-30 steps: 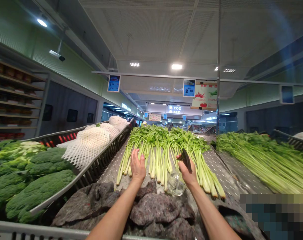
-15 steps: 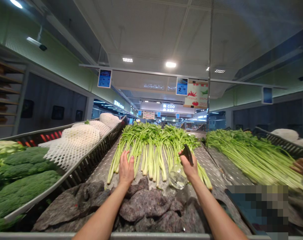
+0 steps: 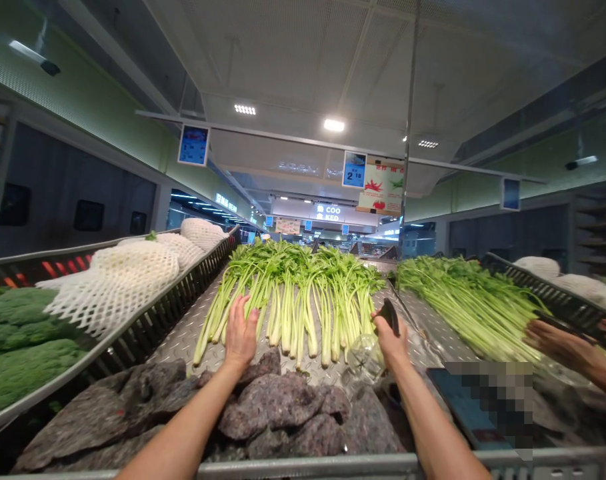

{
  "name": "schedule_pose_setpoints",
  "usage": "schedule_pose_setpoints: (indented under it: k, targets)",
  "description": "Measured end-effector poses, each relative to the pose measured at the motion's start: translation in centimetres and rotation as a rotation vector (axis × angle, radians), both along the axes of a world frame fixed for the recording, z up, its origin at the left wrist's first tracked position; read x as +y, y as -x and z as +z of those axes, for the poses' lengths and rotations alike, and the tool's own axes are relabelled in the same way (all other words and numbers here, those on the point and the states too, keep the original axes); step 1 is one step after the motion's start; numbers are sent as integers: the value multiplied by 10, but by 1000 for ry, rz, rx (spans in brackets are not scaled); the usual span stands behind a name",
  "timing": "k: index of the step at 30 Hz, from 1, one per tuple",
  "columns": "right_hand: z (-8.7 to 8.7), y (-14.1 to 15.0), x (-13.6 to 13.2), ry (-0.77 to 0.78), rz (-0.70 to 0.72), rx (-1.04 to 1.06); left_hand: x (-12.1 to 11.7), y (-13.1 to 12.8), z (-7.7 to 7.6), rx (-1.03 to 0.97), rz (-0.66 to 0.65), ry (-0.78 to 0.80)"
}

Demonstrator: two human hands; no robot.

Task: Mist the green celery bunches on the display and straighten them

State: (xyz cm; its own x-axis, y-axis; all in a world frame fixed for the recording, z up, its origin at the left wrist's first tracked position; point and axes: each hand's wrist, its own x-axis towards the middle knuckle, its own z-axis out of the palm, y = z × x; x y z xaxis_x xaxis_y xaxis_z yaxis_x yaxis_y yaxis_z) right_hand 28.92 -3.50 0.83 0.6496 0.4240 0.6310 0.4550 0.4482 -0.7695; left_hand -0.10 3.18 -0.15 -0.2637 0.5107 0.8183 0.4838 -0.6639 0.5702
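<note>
Shifted outward since a second ago, the right hand (image 3: 393, 341) is now at the celery's (image 3: 286, 320) right edge, curled around a clear bottle (image 3: 363, 359) — black top upper right, base lower left and facing the viewer. Celery stalks lie lengthwise, leaves away, cut ends near. Left hand (image 3: 241, 339) — loosely open, visibly holding nothing — is over the stalks; contact is unclear.

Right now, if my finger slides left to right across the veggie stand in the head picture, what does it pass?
Broccoli, white foam-netted bundles, left hand, the body of the clear bottle, right hand, dark flat object, partly pixelated. The celery overlaps some of these, so it's left out.
</note>
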Motion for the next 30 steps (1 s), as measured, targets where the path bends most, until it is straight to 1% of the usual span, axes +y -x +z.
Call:
schedule_pose_setpoints:
  k: [3, 5, 8, 12, 15, 19, 25, 30]
  targets:
    - [3, 6, -5, 69, -23, -20, 0, 1, 0, 11, 11, 11]
    - [4, 8, -9, 77, -44, -38, 0, 2, -1, 19, 17, 21]
    - [4, 8, -12, 53, -61, -7, 1, 3, -2, 19, 22, 26]
    - [3, 9, -10, 12, -11, 2, 3, 4, -3, 12, 27, 26]
    - [3, 11, -9, 48, 38, -44, 3, 3, -4, 19, 17, 18]
    - [3, 13, -9, 87, 32, -41, 2, 2, -4, 20, 10, 24]
    - [0, 13, -8, 26, -5, -54, 2, 3, -4, 3, 6, 28]
    - [2, 16, -12, -33, 12, -50, 3, 3, -3, 15, 14, 34]
